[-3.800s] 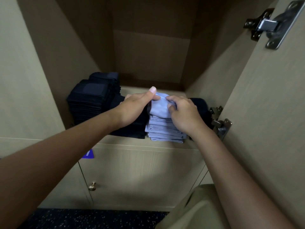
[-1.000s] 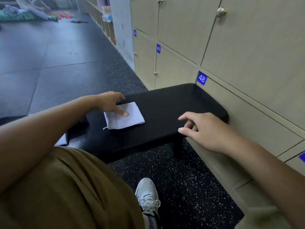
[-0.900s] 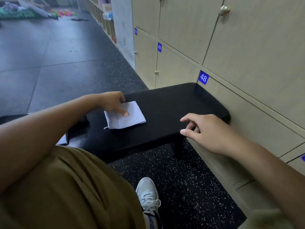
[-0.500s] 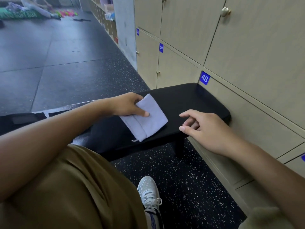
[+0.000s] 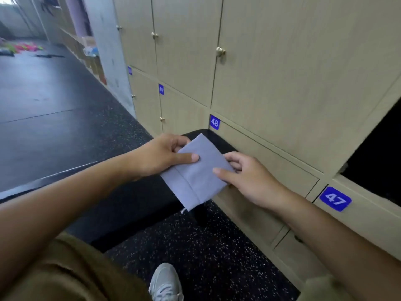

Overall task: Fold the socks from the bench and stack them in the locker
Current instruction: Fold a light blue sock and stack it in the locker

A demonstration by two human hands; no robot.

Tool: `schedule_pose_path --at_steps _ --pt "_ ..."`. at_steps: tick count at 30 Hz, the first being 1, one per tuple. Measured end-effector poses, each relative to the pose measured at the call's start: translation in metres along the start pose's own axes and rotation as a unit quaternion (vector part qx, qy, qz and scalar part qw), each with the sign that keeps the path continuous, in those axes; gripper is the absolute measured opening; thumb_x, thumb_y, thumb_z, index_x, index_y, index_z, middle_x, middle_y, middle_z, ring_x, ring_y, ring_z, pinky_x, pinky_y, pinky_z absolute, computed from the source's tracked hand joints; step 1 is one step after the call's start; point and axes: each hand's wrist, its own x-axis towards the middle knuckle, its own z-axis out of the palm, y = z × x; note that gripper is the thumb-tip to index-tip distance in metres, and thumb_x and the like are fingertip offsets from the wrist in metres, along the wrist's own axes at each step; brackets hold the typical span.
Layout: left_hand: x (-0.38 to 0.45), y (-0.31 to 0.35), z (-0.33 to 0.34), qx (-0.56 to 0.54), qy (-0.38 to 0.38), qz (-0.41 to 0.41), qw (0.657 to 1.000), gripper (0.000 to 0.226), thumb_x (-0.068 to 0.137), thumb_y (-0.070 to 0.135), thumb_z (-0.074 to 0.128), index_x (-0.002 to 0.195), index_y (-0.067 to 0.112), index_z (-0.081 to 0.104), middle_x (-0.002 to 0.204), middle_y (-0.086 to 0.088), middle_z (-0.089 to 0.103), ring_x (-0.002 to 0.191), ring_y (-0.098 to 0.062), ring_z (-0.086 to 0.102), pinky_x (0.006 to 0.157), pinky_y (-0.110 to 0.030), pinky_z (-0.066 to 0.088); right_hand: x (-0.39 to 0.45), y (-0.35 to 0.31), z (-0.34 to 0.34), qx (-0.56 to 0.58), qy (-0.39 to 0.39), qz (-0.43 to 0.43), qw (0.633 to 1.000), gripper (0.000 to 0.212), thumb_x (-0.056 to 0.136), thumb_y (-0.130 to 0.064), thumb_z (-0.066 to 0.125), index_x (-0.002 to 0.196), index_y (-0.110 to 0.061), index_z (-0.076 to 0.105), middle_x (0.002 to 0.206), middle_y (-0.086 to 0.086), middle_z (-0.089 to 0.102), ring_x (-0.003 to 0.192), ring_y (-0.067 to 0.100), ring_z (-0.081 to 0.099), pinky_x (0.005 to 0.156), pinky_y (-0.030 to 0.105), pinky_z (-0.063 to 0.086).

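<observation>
Where thumb lies flat on grey cloth at frame centre, left fingers (image 5: 173, 146) curl under the upper left edge of the folded sock (image 5: 195, 172), pinching it. Left hand (image 5: 160, 157) turned palm-down, wrist straight, bare forearm running back to the lower left corner. Right fingers (image 5: 233, 158) bent against the sock's right edge, thumb laid on top near the right corner, so gripped from that side too; right hand (image 5: 249, 181) angled inward, forearm leaving by the lower right. Sock held flat between both hands at mid-frame, lifted clear above the black tabletop (image 5: 134, 205), one stitched seam crossing it, a loose thread at its lowest corner.

Undersides of both sets of fingers hidden by the cloth, so how far they wrap cannot be told. Tabletop mostly covered by the left arm; far end just visible beside the blue tag 48 (image 5: 214, 122). Open locker (image 5: 377, 161) at right edge only a dark gap, cut off, contents not visible; tag 47 (image 5: 335, 199) just below it. Tag 49 (image 5: 161, 89) blurred. Olive clothing (image 5: 65, 274) at lower left, grey shoe (image 5: 166, 283) cropped by the bottom edge on speckled floor (image 5: 206, 246). Bright litter in the upper left too far off to make out.
</observation>
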Motion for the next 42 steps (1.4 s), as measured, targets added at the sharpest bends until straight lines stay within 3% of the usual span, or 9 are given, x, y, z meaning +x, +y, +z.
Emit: schedule_pose_path --at_steps 5,9,14,20,24,28,35,40,42 --pt "0.024 0.032 0.029 -0.056 -0.025 0.006 0.998 0.056 0.083 0.049 0.078 0.113 0.003 0.068 0.111 -0.026 0.072 0.106 -0.046 0.069 0.100 -0.062 0.049 -0.022 -0.002 -0.045 0.119 0.066 0.016 0.991 0.008 0.098 -0.006 0.065 0.103 -0.010 0.069 0.097 0.002 0.078 0.080 0.007 0.070 0.070 0.019 0.054" --pt "0.042 0.042 0.056 -0.095 -0.132 -0.025 0.986 0.030 0.092 0.021 0.074 0.119 0.009 0.070 0.108 -0.007 0.078 0.101 -0.023 0.075 0.083 -0.030 0.060 -0.044 -0.001 -0.079 0.158 0.119 0.054 0.979 0.017 0.100 -0.007 0.061 0.114 0.000 0.066 0.106 0.010 0.075 0.091 0.015 0.068 0.075 0.024 0.054" --pt "0.057 0.068 0.089 0.005 -0.120 0.062 0.991 0.019 0.092 0.008 0.073 0.109 0.016 0.073 0.099 0.000 0.080 0.091 -0.007 0.075 0.069 -0.011 0.053 -0.071 0.011 -0.113 0.080 0.176 0.061 0.979 0.004 0.098 -0.010 0.064 0.099 -0.008 0.067 0.098 0.010 0.075 0.082 0.011 0.064 0.076 0.027 0.049" --pt "0.078 0.093 0.121 0.177 -0.099 0.155 0.967 0.013 0.085 0.019 0.080 0.085 0.021 0.068 0.082 0.000 0.073 0.070 -0.008 0.060 0.067 -0.025 0.042 -0.099 0.018 -0.142 0.000 0.244 0.033 0.969 0.027 0.088 -0.017 0.077 0.112 -0.017 0.065 0.100 0.001 0.075 0.090 0.027 0.072 0.084 0.045 0.057" --pt "0.083 0.113 0.149 0.198 -0.071 0.209 0.955 0.022 0.078 0.023 0.086 0.084 0.027 0.066 0.072 0.006 0.068 0.061 -0.006 0.053 0.059 -0.022 0.039 -0.115 0.021 -0.158 -0.075 0.241 0.015 0.967 0.022 0.083 -0.021 0.080 0.102 -0.024 0.071 0.096 -0.007 0.073 0.091 0.014 0.069 0.084 0.042 0.056" --pt "0.087 0.124 0.175 0.130 -0.067 0.201 0.969 0.017 0.080 0.021 0.085 0.084 0.024 0.069 0.076 0.002 0.072 0.077 -0.024 0.068 0.070 -0.039 0.052 -0.127 0.024 -0.173 -0.067 0.269 0.011 0.961 0.013 0.084 -0.016 0.080 0.095 -0.018 0.074 0.088 -0.007 0.072 0.080 0.006 0.064 0.075 0.031 0.052" --pt "0.087 0.154 0.217 -0.062 -0.063 0.185 0.979 0.016 0.091 0.017 0.076 0.091 0.003 0.068 0.086 -0.006 0.075 0.074 -0.023 0.073 0.072 -0.035 0.063 -0.159 0.026 -0.209 0.040 0.370 0.043 0.927 0.027 0.086 -0.017 0.081 0.109 -0.012 0.068 0.099 0.005 0.078 0.097 0.028 0.074 0.089 0.051 0.058" --pt "0.088 0.169 0.255 -0.204 -0.072 0.139 0.966 0.011 0.092 0.009 0.073 0.092 0.002 0.065 0.080 -0.010 0.073 0.073 -0.020 0.071 0.075 -0.037 0.064 -0.187 0.032 -0.235 0.055 0.486 0.097 0.867 0.023 0.090 -0.038 0.075 0.105 -0.021 0.071 0.086 0.000 0.076 0.079 0.014 0.071 0.067 0.028 0.057" --pt "0.090 0.181 0.269 -0.248 -0.077 0.117 0.959 0.017 0.092 0.009 0.074 0.100 -0.003 0.065 0.090 -0.015 0.073 0.081 -0.024 0.075 0.073 -0.033 0.063 -0.201 0.035 -0.245 0.104 0.496 0.108 0.855 0.024 0.093 -0.038 0.073 0.106 -0.018 0.069 0.077 -0.001 0.073 0.069 0.014 0.070 0.066 0.028 0.056"
